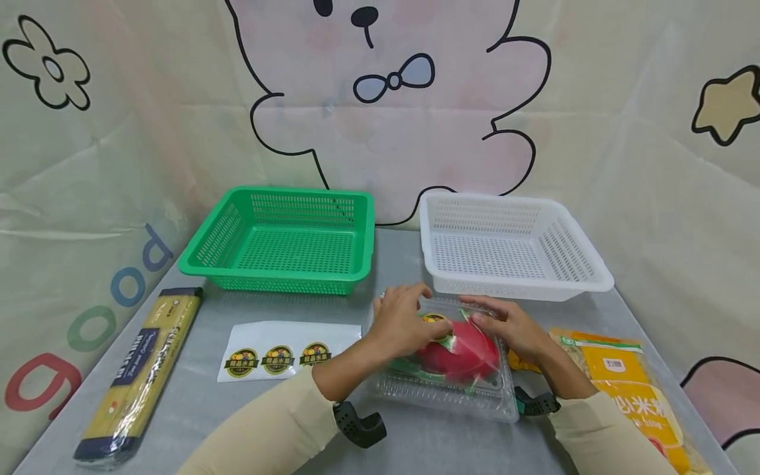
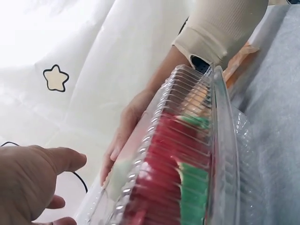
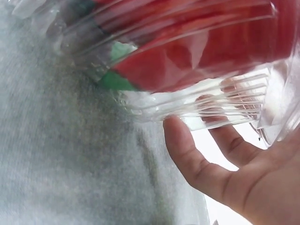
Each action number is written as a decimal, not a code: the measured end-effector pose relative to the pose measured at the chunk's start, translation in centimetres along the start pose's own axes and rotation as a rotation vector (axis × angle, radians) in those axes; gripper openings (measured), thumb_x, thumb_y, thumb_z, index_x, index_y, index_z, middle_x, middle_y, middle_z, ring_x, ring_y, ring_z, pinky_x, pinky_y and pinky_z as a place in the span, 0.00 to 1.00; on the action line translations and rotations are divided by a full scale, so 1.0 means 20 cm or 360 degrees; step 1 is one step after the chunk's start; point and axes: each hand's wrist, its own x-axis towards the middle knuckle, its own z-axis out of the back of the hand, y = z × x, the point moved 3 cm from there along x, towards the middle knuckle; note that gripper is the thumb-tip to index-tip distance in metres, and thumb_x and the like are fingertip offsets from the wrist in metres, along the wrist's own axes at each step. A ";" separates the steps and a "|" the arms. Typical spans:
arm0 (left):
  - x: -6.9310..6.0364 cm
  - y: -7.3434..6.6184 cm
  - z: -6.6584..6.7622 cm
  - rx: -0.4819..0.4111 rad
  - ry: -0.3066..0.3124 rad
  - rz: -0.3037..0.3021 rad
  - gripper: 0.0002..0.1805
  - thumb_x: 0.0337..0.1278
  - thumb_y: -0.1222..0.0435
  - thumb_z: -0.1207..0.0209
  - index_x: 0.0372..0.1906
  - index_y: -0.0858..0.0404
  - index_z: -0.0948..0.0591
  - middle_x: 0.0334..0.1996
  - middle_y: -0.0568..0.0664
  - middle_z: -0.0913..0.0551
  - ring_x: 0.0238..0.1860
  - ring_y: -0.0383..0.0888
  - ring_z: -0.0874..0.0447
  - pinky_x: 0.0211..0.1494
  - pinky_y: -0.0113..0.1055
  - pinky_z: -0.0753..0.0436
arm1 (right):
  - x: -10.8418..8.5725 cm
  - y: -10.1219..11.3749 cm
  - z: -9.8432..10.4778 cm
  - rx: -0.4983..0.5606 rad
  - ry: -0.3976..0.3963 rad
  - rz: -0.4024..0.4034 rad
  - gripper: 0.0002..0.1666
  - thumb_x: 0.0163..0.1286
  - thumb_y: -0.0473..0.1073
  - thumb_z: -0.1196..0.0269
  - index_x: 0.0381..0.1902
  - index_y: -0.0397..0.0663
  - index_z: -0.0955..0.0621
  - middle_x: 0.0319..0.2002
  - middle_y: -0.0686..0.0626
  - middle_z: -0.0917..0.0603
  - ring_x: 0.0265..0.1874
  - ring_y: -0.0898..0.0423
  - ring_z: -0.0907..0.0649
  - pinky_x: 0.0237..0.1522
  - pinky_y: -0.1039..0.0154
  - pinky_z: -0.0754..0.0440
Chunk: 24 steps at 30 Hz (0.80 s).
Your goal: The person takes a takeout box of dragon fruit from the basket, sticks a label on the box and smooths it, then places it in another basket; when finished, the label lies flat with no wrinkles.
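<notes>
A clear plastic clamshell box lies on the table with red dragon fruit inside, green scales showing through the wall. On its lid is a round black-and-gold sticker. My left hand is over the lid's left part, thumb by the sticker; in the left wrist view its relaxed fingers are apart from the box wall. My right hand rests on the far right corner, fairly straight fingers along the lid. The right wrist view shows the right thumb against the box's side.
A white sheet of matching round stickers lies left of the box. Behind stand a green basket and a white basket. A long yellow-and-navy packet lies at far left, a yellow-printed bag at right beside the right forearm.
</notes>
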 end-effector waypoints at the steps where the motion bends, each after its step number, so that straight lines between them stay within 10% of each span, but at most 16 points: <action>1: 0.00 0.00 0.01 -0.0058 0.0005 -0.0015 0.27 0.48 0.48 0.30 0.50 0.59 0.20 0.39 0.50 0.21 0.44 0.44 0.30 0.50 0.51 0.36 | 0.00 0.00 0.00 0.0002 0.0002 -0.0001 0.26 0.73 0.41 0.45 0.68 0.44 0.29 0.67 0.37 0.35 0.50 0.41 0.21 0.40 0.52 0.18; 11: -0.03 0.05 0.17 -0.0401 -0.0138 -0.0076 0.28 0.49 0.55 0.29 0.57 0.59 0.21 0.47 0.50 0.22 0.51 0.49 0.27 0.50 0.50 0.29 | 0.00 0.01 -0.01 0.0012 -0.0010 -0.0020 0.27 0.72 0.42 0.44 0.68 0.44 0.29 0.66 0.36 0.33 0.54 0.36 0.26 0.41 0.52 0.18; 24: -0.05 0.17 0.36 -0.0493 -0.0308 -0.0183 0.33 0.50 0.59 0.29 0.63 0.61 0.25 0.53 0.52 0.23 0.54 0.51 0.29 0.52 0.49 0.27 | -0.01 0.01 0.00 -0.0039 -0.0014 -0.0004 0.27 0.72 0.41 0.44 0.67 0.44 0.29 0.68 0.36 0.37 0.60 0.31 0.33 0.41 0.53 0.18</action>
